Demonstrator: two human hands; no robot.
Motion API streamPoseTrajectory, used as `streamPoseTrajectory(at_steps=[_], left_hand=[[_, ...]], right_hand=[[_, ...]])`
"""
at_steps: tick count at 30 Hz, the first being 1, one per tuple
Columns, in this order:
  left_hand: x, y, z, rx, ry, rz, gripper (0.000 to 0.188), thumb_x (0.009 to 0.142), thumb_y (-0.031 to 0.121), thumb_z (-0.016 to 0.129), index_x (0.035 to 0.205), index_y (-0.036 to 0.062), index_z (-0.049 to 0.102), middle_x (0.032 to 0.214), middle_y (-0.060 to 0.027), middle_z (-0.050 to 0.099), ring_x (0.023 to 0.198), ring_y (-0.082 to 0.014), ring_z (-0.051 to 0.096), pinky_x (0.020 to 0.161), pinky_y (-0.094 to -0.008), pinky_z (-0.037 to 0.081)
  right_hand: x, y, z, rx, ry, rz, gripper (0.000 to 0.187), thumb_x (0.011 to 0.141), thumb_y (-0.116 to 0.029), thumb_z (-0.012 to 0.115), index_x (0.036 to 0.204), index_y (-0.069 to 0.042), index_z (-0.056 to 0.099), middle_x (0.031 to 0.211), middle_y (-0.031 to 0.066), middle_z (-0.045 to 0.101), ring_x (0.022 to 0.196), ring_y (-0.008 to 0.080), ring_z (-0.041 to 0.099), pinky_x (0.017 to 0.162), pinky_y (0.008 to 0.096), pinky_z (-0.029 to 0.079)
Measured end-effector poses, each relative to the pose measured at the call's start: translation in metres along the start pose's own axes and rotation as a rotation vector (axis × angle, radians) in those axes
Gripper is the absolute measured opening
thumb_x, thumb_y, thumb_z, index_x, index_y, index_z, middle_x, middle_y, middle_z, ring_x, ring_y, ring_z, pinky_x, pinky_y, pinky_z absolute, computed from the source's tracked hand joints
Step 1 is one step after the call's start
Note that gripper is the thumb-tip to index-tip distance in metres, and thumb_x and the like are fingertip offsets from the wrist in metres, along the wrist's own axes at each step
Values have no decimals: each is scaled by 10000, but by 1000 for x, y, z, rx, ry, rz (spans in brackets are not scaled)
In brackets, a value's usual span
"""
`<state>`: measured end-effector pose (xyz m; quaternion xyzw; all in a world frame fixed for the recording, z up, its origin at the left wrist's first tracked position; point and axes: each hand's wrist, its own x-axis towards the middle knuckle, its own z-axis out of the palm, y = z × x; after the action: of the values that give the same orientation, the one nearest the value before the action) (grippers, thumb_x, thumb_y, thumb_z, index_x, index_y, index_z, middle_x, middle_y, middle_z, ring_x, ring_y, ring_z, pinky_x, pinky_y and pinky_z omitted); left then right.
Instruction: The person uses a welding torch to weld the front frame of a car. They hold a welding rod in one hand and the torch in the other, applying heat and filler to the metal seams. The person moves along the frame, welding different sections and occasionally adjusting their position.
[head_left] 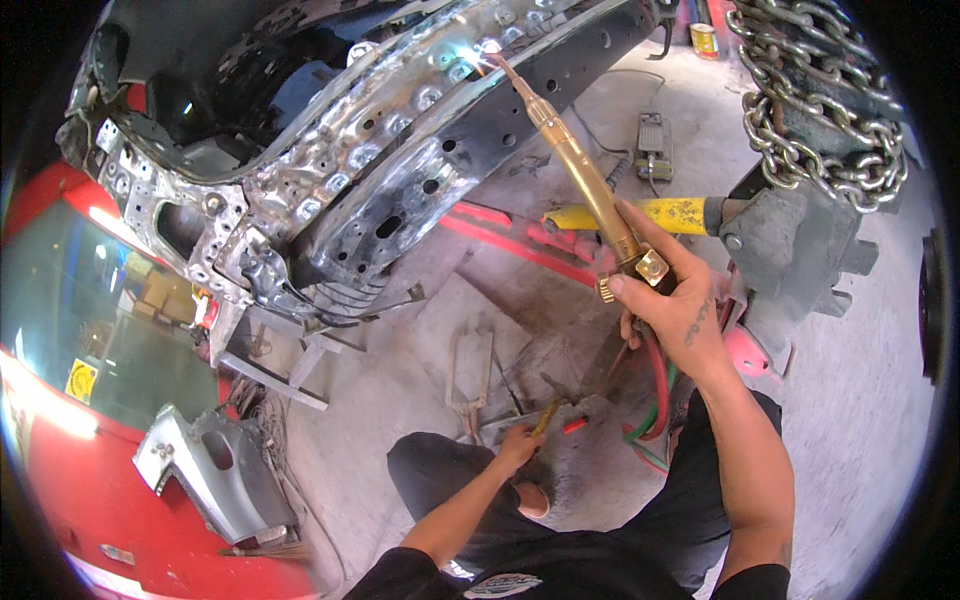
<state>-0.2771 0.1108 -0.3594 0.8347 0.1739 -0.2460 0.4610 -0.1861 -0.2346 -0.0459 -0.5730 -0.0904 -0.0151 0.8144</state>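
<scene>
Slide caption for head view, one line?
Right hand holds a lit brass torch close to a metal car frame; left hand grips a yellow-handled tool.

We wear a black short-sleeved shirt (585, 572) (pale print (505, 584) in front) | dark trousers (435, 475) | dark markings (697, 322) on our right hand (680, 300)

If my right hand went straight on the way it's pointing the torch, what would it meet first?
The torch in your right hand leads, so its tip would probably meet the metal frame first, by the bright glow. This one view leaves the gap hard to judge.
</scene>
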Motion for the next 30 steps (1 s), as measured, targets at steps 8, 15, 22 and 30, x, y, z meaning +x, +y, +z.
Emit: streamPoseTrajectory(at_steps=[8,15,22,30], left_hand=[[0,7,4,196,-17,96,341,870,235,736,1062,-44,699,760,-87,688,608,-183,634,574,-359,498],[-3,9,6,196,-47,31,343,883,252,722,1047,-48,692,777,-92,688,665,-184,643,604,-358,501],[3,-6,13,192,-13,110,310,886,242,711,1012,-40,681,748,-85,668,610,-181,631,558,-353,487],[2,-5,17,84,-55,-2,288,876,232,716,998,-29,700,741,-79,672,607,-170,628,558,-346,482]], right_hand=[[3,4,4,-32,-27,21,687,893,-36,718,1535,-67,476,1015,31,671,601,72,574,496,255,475],[4,0,6,-42,-26,30,697,890,-42,719,1542,-73,474,943,11,660,584,63,556,503,250,469],[5,8,3,-98,-29,14,685,878,-116,749,1521,-80,514,851,-19,613,579,59,535,513,248,437],[4,5,-2,-114,-36,28,694,877,-128,753,1524,-70,508,889,-20,625,671,50,544,594,246,462]])
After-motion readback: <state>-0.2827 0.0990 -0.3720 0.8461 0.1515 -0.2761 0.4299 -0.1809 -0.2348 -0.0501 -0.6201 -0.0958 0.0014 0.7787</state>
